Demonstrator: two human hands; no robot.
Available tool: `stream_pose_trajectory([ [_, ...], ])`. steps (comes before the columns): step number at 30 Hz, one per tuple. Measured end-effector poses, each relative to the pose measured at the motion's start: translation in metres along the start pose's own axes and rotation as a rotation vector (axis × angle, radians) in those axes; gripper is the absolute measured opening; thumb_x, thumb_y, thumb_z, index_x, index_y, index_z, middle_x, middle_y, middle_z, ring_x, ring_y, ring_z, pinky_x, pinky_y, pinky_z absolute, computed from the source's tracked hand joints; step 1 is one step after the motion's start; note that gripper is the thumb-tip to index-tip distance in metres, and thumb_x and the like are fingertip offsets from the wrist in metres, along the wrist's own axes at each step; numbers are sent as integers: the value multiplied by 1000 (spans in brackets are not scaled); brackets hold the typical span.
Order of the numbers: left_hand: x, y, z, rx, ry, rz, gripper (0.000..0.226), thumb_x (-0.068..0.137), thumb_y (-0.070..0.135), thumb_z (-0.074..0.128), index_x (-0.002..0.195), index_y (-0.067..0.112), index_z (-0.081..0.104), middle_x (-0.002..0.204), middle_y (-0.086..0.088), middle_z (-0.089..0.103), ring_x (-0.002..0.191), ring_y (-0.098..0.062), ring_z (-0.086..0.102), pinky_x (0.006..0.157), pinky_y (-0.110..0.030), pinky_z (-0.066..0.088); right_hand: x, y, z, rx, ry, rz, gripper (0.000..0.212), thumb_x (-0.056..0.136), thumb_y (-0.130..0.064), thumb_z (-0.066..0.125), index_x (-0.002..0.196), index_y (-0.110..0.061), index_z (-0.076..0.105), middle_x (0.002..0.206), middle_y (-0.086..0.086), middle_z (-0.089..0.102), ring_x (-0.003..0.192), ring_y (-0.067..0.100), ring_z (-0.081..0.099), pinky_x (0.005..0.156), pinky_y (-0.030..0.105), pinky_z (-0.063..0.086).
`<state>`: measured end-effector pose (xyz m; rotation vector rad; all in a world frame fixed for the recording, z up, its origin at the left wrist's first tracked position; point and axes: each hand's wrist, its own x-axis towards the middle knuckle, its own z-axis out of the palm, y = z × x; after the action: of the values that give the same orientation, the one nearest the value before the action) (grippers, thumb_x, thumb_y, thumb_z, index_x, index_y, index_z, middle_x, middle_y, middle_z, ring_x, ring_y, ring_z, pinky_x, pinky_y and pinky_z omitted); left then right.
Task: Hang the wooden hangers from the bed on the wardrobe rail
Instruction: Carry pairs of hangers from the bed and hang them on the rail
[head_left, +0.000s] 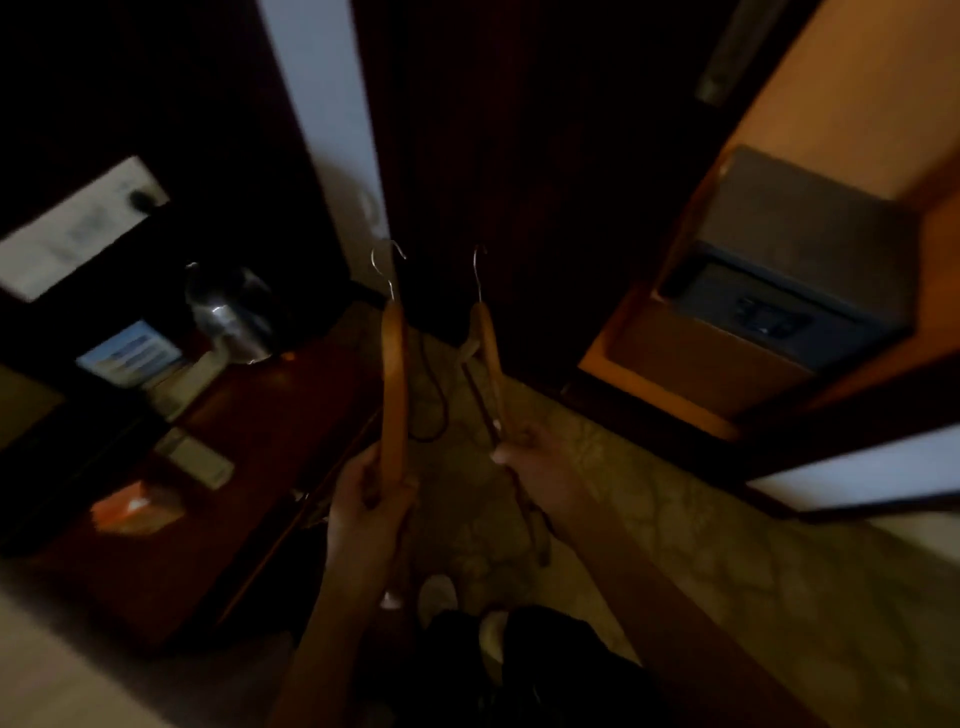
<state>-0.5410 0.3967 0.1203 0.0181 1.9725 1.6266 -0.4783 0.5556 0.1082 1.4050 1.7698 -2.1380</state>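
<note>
Head view looks down into a dim room, and the biggest thing in it is the open wardrobe (810, 218) filling the two o'clock side, its lit orange interior holding a grey safe (789, 270) on a shelf; no rail shows from here, so it presumably sits higher than the view reaches. At nine o'clock runs a dark wooden desk (249, 431) with a steel kettle (228, 312) at its far end. Between them, dead centre, the person carries the hangers upright, hooks pointing to twelve o'clock. The left hand (371, 501) is wrapped closed round the lower end of the left hanger (394, 389), fingers curled tight on the wood. The right hand (535, 460) is closed likewise on the right hanger (488, 358), gripping near its middle with one arm trailing down past the wrist; whether it holds one hanger or two together I cannot tell through the blur. These look stiff and light, smooth varnished wood that could slide in a loose grip, with thin wire hooks that might snag each other. I would hold each by the shoulder just under the hook, to steer the hook onto the rail.
</note>
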Motion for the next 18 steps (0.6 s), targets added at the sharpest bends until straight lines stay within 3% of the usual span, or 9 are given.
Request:
stream_pose_trajectory([
  [3, 30, 13, 15, 15, -122, -19, 42, 87, 3, 55, 128, 13, 50, 86, -3, 60, 67, -15, 55, 52, -21, 47, -1, -4, -14, 95, 128, -10, 5, 82, -1, 57, 85, -1, 61, 74, 10, 58, 59, 15, 57, 53, 24, 44],
  [5, 44, 18, 31, 62, -216, -30, 43, 87, 4, 55, 129, 14, 49, 81, -4, 59, 64, -16, 53, 53, -24, 46, -4, -4, -27, 184, 205, -20, 9, 82, 0, 57, 91, 2, 58, 68, 7, 56, 45, 4, 56, 43, 15, 43],
  [7, 52, 20, 51, 105, -307, 0, 46, 88, 4, 54, 131, 17, 46, 83, -1, 59, 63, -14, 54, 50, -19, 47, -8, -1, -41, 243, 298, -27, 15, 83, 0, 57, 95, -7, 54, 62, 1, 53, 35, -2, 52, 38, 12, 40],
  [10, 61, 21, 84, 159, -426, 0, 51, 87, 5, 55, 136, 18, 44, 85, 3, 61, 64, -12, 55, 52, -22, 45, -14, 4, -64, 298, 408, -29, 13, 83, -2, 57, 89, -11, 51, 58, 0, 48, 40, 6, 47, 41, 19, 37],
  [13, 61, 24, 119, 194, -513, -24, 50, 87, 4, 55, 134, 17, 46, 78, 1, 60, 57, -9, 55, 48, -17, 44, -21, 7, -91, 364, 490, -28, 14, 84, -1, 55, 81, -14, 50, 57, 0, 46, 41, 7, 43, 38, 17, 36],
  [15, 60, 29, 141, 209, -556, -11, 48, 87, 3, 55, 133, 17, 47, 77, -1, 60, 55, -10, 54, 42, -11, 43, -23, 6, -109, 417, 535, -38, 11, 85, -1, 54, 84, -11, 50, 57, 0, 45, 43, 8, 43, 37, 16, 37],
  [18, 60, 37, 180, 237, -619, -3, 47, 87, 5, 55, 133, 17, 47, 78, -2, 59, 59, -11, 52, 45, -14, 43, -20, 3, -138, 454, 588, -81, 11, 85, 1, 53, 94, -6, 50, 60, 2, 44, 45, 9, 42, 38, 16, 37],
])
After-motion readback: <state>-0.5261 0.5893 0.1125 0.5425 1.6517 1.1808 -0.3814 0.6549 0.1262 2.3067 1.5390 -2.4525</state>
